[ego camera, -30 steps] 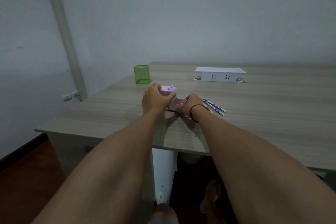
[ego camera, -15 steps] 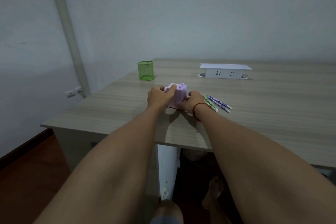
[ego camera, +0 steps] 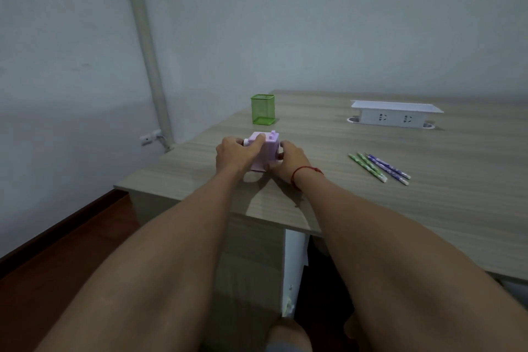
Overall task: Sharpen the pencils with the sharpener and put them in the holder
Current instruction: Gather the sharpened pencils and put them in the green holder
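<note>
A small lilac box-shaped sharpener (ego camera: 267, 148) stands on the wooden table (ego camera: 400, 203) near its left front corner. My left hand (ego camera: 235, 153) grips its left side and top. My right hand (ego camera: 288, 161), with a red string on the wrist, holds its right side low down. Several pencils (ego camera: 378, 167), green-patterned and purple-patterned, lie side by side on the table to the right of my hands. A green mesh holder (ego camera: 263, 109) stands upright behind the sharpener, with nothing visible inside.
A white power socket box (ego camera: 395, 113) sits at the back of the table on the right. A grey pipe (ego camera: 145, 46) runs down the wall on the left. The table edge drops to a red-brown floor (ego camera: 71, 260) at left.
Both hands and the sharpener have shifted left, away from the pencils, which now lie well apart from my right hand. The pink part seen beside the sharpener a second ago is no longer visible.
</note>
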